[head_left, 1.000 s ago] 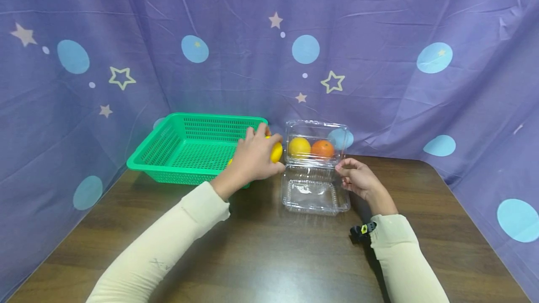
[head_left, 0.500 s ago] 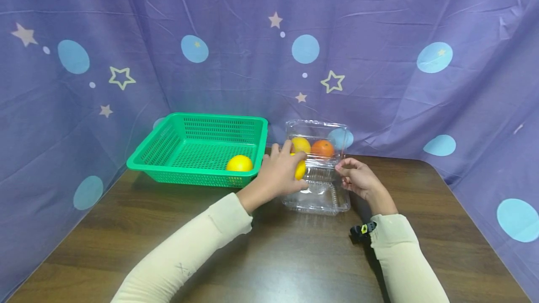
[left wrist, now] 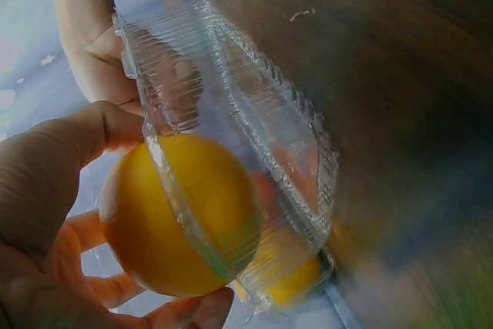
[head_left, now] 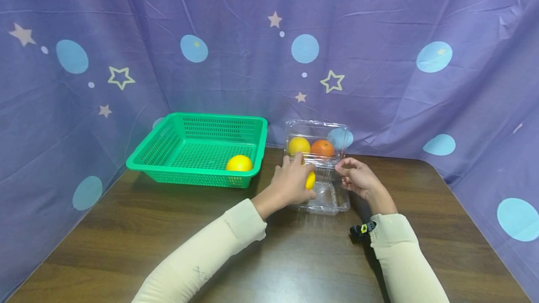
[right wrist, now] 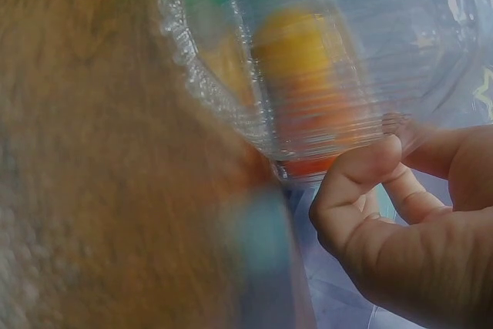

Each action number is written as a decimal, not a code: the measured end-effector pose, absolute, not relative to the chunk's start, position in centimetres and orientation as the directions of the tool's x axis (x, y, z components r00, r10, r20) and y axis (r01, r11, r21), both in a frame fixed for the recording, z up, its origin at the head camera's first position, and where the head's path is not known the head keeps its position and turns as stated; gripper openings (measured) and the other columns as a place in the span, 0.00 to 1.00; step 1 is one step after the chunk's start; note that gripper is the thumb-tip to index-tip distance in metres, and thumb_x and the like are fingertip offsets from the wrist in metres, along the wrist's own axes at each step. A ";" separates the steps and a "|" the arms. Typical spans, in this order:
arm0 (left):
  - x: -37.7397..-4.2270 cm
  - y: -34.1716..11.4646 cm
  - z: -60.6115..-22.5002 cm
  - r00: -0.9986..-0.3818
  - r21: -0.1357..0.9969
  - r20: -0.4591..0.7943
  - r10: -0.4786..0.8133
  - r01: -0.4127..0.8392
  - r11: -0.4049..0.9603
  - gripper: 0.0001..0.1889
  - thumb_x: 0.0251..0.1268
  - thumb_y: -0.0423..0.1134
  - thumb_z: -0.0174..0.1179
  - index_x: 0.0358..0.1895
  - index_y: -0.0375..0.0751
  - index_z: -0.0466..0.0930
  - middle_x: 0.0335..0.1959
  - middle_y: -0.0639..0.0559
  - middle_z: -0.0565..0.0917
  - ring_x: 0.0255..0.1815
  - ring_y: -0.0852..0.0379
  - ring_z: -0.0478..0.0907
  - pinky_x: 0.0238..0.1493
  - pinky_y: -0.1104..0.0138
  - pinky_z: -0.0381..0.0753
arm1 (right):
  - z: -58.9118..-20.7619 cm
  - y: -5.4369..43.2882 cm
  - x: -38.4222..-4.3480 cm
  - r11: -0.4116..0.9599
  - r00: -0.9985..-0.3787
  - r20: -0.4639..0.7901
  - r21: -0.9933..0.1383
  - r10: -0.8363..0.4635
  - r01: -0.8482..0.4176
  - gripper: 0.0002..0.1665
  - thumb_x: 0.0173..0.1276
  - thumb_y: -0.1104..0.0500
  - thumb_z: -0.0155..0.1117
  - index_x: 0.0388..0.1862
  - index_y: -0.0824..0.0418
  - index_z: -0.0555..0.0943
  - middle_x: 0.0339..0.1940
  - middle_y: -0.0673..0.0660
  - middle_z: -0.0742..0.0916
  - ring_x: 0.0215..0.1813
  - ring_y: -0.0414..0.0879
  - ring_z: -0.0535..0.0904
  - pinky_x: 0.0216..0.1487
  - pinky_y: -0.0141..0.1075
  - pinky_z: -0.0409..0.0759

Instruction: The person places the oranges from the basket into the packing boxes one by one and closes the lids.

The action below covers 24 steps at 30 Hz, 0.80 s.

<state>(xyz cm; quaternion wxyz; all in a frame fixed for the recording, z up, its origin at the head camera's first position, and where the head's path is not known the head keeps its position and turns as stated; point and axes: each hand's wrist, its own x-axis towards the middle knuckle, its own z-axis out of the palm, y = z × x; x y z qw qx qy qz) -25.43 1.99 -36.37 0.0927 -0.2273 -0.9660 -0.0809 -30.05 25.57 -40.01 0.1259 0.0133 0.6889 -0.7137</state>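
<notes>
My left hand grips a round yellow orange, fingers spread around it, over the near half of a clear plastic clamshell box. In the left wrist view, the box's rim crosses in front of the orange. The box stands unfolded, its other half raised at the back. With thumb and fingertip, my right hand pinches the box's right edge near the fold. Through the raised half show a yellow fruit and a red-orange fruit; whether they lie inside or behind it I cannot tell.
On the left stands a green slotted basket with another yellow orange in its near right corner. All sits on a brown wooden table. A purple curtain hangs behind and along the sides.
My left hand has carried the orange from the basket's right rim rightward and toward me, over the box's near half. My right hand keeps its pinch on the box and stays put.
</notes>
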 end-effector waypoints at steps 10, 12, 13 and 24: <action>-25.8 3.0 -36.9 -0.889 0.059 0.160 0.430 0.443 0.894 0.36 0.48 0.60 0.76 0.64 0.58 0.80 0.65 0.44 0.72 0.66 0.32 0.68 0.55 0.40 0.77 | -40.2 25.7 -30.1 -0.024 -0.969 -0.188 -0.981 -0.161 0.194 0.03 0.77 0.66 0.58 0.42 0.59 0.75 0.34 0.49 0.75 0.25 0.37 0.72 0.30 0.30 0.75; -25.8 3.2 -37.0 -0.889 0.041 0.153 0.431 0.442 0.896 0.35 0.48 0.60 0.76 0.63 0.57 0.81 0.66 0.44 0.72 0.67 0.31 0.68 0.55 0.41 0.76 | -40.3 25.7 -30.1 -0.025 -0.969 -0.187 -0.981 -0.161 0.193 0.03 0.77 0.66 0.58 0.42 0.59 0.75 0.34 0.49 0.75 0.25 0.36 0.72 0.31 0.30 0.75; -25.8 3.3 -37.0 -0.889 0.033 0.149 0.433 0.442 0.896 0.35 0.48 0.60 0.76 0.63 0.57 0.81 0.66 0.44 0.72 0.67 0.31 0.68 0.56 0.41 0.76 | -40.3 25.7 -30.1 -0.027 -0.969 -0.187 -0.981 -0.162 0.193 0.03 0.77 0.66 0.58 0.42 0.59 0.75 0.34 0.49 0.75 0.25 0.36 0.72 0.31 0.30 0.75; -26.0 3.9 -37.3 -0.903 -0.011 0.072 0.424 0.425 0.905 0.34 0.50 0.59 0.75 0.63 0.57 0.81 0.67 0.44 0.72 0.65 0.35 0.70 0.61 0.43 0.75 | -40.4 25.6 -30.2 -0.009 -0.968 -0.190 -0.981 -0.163 0.194 0.03 0.77 0.65 0.59 0.42 0.58 0.75 0.33 0.49 0.76 0.25 0.37 0.72 0.30 0.30 0.75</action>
